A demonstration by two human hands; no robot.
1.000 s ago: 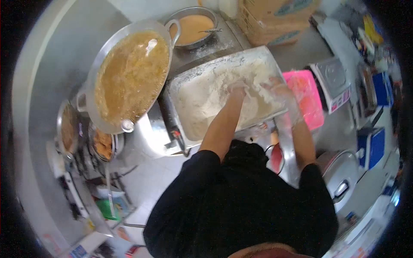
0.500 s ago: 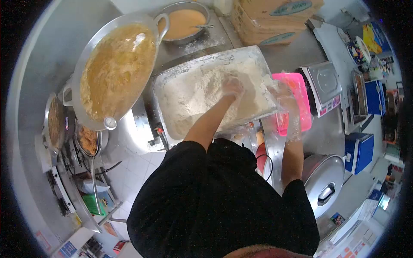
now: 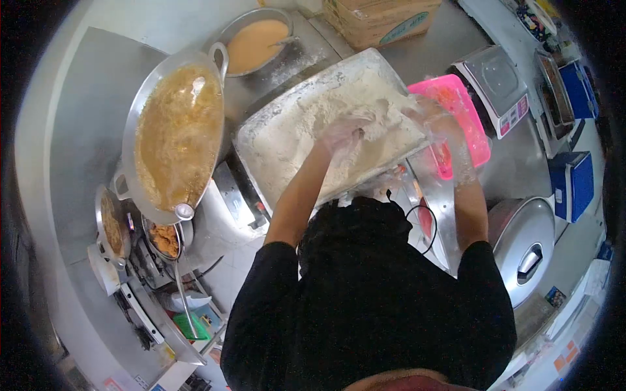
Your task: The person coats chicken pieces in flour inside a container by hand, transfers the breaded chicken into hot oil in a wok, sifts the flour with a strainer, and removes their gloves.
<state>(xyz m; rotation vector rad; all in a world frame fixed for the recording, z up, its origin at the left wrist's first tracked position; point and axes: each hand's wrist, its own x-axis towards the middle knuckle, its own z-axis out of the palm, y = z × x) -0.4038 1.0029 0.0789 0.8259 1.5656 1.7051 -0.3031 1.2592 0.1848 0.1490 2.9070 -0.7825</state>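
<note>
We list a pale wall [image 3: 150,23] curving round the upper left, with a flat grey metal panel [image 3: 98,98] standing against it. Below, we record a light floor [image 3: 238,251] and a narrow steel ledge [image 3: 173,335] at lower left; to the right, a bare stretch of brushed-steel worktop [image 3: 515,173] and, beyond it, a pale side surface [image 3: 577,241]. Lighting, we note, is bright and whitish, glinting off the metal.

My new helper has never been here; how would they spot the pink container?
Find the big metal tray of white powder. Just past its right end, before the silver-topped scale, sits the pink container. Its bright pink sides set it apart from the mostly silver-grey tray and scale.
</note>
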